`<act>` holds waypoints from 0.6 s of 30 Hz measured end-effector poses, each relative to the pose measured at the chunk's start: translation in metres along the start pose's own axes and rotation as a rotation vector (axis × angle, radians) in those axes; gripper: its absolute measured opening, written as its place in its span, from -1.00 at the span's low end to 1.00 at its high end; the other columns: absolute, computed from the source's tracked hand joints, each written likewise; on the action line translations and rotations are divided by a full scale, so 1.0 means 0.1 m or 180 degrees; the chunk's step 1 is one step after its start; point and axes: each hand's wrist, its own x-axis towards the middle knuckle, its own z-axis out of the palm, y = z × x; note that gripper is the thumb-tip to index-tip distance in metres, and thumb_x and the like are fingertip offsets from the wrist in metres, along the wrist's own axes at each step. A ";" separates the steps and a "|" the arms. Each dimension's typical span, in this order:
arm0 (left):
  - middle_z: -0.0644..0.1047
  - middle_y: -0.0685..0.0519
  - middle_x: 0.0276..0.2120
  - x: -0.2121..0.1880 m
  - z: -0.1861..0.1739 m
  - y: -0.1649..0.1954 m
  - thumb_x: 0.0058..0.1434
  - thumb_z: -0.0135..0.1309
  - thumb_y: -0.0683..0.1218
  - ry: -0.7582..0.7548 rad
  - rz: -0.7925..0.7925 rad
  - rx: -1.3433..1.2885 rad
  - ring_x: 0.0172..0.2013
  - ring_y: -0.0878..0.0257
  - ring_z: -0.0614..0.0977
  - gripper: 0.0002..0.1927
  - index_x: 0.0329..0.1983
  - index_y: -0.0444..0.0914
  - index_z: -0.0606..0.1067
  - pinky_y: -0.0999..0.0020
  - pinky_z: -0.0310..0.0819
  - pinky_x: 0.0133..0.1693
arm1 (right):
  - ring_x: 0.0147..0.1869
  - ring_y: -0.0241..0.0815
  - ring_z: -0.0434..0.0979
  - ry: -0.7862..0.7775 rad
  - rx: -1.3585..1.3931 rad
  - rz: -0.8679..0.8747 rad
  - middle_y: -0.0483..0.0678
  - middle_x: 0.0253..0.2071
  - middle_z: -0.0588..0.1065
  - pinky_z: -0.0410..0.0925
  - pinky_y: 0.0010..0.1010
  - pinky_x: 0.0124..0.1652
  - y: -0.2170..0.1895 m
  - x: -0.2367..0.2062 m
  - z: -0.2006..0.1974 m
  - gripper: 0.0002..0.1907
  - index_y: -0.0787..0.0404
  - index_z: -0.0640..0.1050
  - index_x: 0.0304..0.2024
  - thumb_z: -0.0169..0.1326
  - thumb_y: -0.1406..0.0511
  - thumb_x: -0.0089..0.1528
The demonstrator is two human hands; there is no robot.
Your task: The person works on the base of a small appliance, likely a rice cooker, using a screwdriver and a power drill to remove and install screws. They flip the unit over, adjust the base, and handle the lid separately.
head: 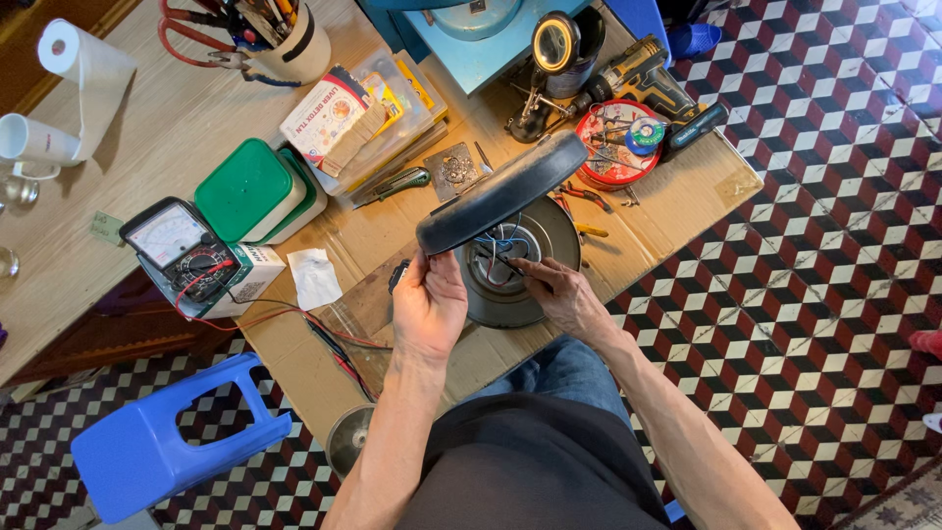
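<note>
Your worktop (pixel 157 137) runs across the upper left, with a sheet of brown cardboard (pixel 677 196) laid over its near end, and on that cardboard, right in front of you, sits the round grey appliance base (pixel 505 294), open side up so the blue and red wires (pixel 498 253) inside show. The dark round cover (pixel 500 192) is tilted up over the base's far edge, and your left hand (pixel 429 306) has its grip closed on the cover's lower left rim, thumb and fingers pinching it. Your right hand (pixel 567 294) reaches into the base from the right, fingers drawn narrow at the wires; you cannot tell from here whether they pinch a wire or a thin tool. Off the worktop's near left corner stands a blue plastic stool (pixel 147 447) on the patterned tile floor (pixel 834 245). To the left of the base lie a green-lidded box (pixel 245 188), an analog multimeter (pixel 177 247) resting on a small carton with its red and black leads (pixel 324 339) trailing toward your left wrist, and a crumpled white scrap (pixel 316 277). Beyond the cover sit a yellow and black cordless drill (pixel 653 83), a red round tin (pixel 616 142) of small tools, and a magnifier on a stand (pixel 555 44).
</note>
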 end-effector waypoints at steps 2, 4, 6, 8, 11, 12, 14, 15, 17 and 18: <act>0.63 -0.22 -0.03 0.00 0.02 -0.01 0.52 -0.31 -0.19 -0.0009 -0.0008 -0.0017 -0.02 0.03 0.69 -0.66 0.04 -0.48 0.47 0.18 0.60 0.11 | -0.37 -0.13 0.43 0.0025 -0.0045 -0.0011 0.01 -0.35 0.41 0.36 -0.26 -0.34 -0.02 0.00 -0.01 -0.59 0.14 0.55 0.21 0.04 0.37 0.30; 0.63 -0.21 -0.03 0.00 0.05 -0.02 0.50 -0.30 -0.19 0.0016 -0.0019 -0.0022 -0.02 0.04 0.69 -0.66 0.04 -0.47 0.47 0.19 0.59 0.11 | -0.37 -0.14 0.44 -0.0004 0.0029 0.0129 0.01 -0.35 0.42 0.35 -0.27 -0.35 -0.04 -0.02 -0.01 -0.59 0.13 0.54 0.22 0.03 0.37 0.31; 0.63 -0.21 -0.03 0.00 0.08 -0.02 0.50 -0.29 -0.19 0.0048 -0.0022 -0.0031 -0.02 0.03 0.69 -0.67 0.04 -0.47 0.47 0.19 0.60 0.11 | -0.37 -0.16 0.45 -0.0066 0.0224 0.0428 0.00 -0.34 0.44 0.35 -0.28 -0.35 -0.06 -0.06 -0.02 -0.59 0.12 0.54 0.23 0.00 0.36 0.31; 0.63 -0.22 -0.04 0.02 0.11 -0.03 0.49 -0.29 -0.19 0.0069 -0.0026 -0.0042 -0.03 0.03 0.69 -0.68 0.03 -0.47 0.47 0.20 0.60 0.10 | -0.34 -0.26 0.49 0.0026 0.0652 0.0905 -0.10 -0.31 0.52 0.39 -0.37 -0.33 -0.10 -0.14 -0.04 -0.55 0.17 0.49 0.25 0.02 0.33 0.29; 0.63 -0.23 -0.05 0.02 0.15 -0.06 0.49 -0.28 -0.19 0.0074 -0.0045 -0.0051 -0.04 0.02 0.70 -0.69 0.01 -0.47 0.47 0.20 0.61 0.09 | -0.40 -0.35 0.40 0.0365 0.1393 0.1507 -0.12 -0.36 0.50 0.32 -0.45 -0.43 -0.17 -0.33 -0.11 -0.56 0.26 0.51 0.22 0.04 0.30 0.29; 0.63 -0.23 -0.06 0.03 0.16 -0.07 0.49 -0.28 -0.20 0.0066 -0.0059 -0.0050 -0.05 0.01 0.70 -0.69 0.01 -0.47 0.47 0.20 0.62 0.08 | -0.45 -0.37 0.34 0.0511 0.1661 0.1692 -0.10 -0.40 0.47 0.28 -0.46 -0.49 -0.18 -0.37 -0.14 -0.57 0.29 0.53 0.20 0.04 0.29 0.30; 0.63 -0.23 -0.07 0.02 0.16 -0.07 0.49 -0.27 -0.20 0.0076 -0.0067 -0.0044 -0.06 0.01 0.70 -0.69 0.00 -0.47 0.47 0.20 0.63 0.07 | -0.55 -0.39 0.27 0.0940 0.2370 0.1919 -0.09 -0.43 0.45 0.15 -0.50 -0.61 -0.20 -0.39 -0.24 -0.61 0.38 0.55 0.11 0.05 0.28 0.29; 0.63 -0.23 -0.07 0.02 0.17 -0.07 0.49 -0.27 -0.20 0.0089 -0.0063 -0.0031 -0.06 0.01 0.71 -0.70 -0.01 -0.48 0.47 0.21 0.63 0.07 | -0.61 -0.41 0.23 0.1153 0.2726 0.2022 -0.08 -0.44 0.45 0.09 -0.52 -0.67 -0.21 -0.38 -0.30 -0.62 0.43 0.57 0.06 0.06 0.27 0.29; 0.63 -0.23 -0.08 0.02 0.18 -0.06 0.49 -0.27 -0.21 0.0081 -0.0051 -0.0009 -0.07 0.01 0.71 -0.70 -0.01 -0.48 0.48 0.21 0.63 0.07 | -0.62 -0.40 0.21 0.1268 0.2788 0.1896 -0.02 -0.42 0.42 0.08 -0.53 -0.70 -0.25 -0.36 -0.49 -0.58 0.53 0.51 0.01 0.09 0.22 0.35; 0.63 -0.23 -0.08 0.01 0.18 -0.06 0.48 -0.27 -0.21 0.0074 -0.0050 0.0002 -0.07 0.01 0.71 -0.69 -0.01 -0.48 0.48 0.21 0.63 0.07 | -0.63 -0.40 0.21 0.1321 0.2818 0.1835 0.01 -0.42 0.40 0.07 -0.54 -0.71 -0.29 -0.33 -0.57 -0.54 0.59 0.48 -0.01 0.10 0.20 0.38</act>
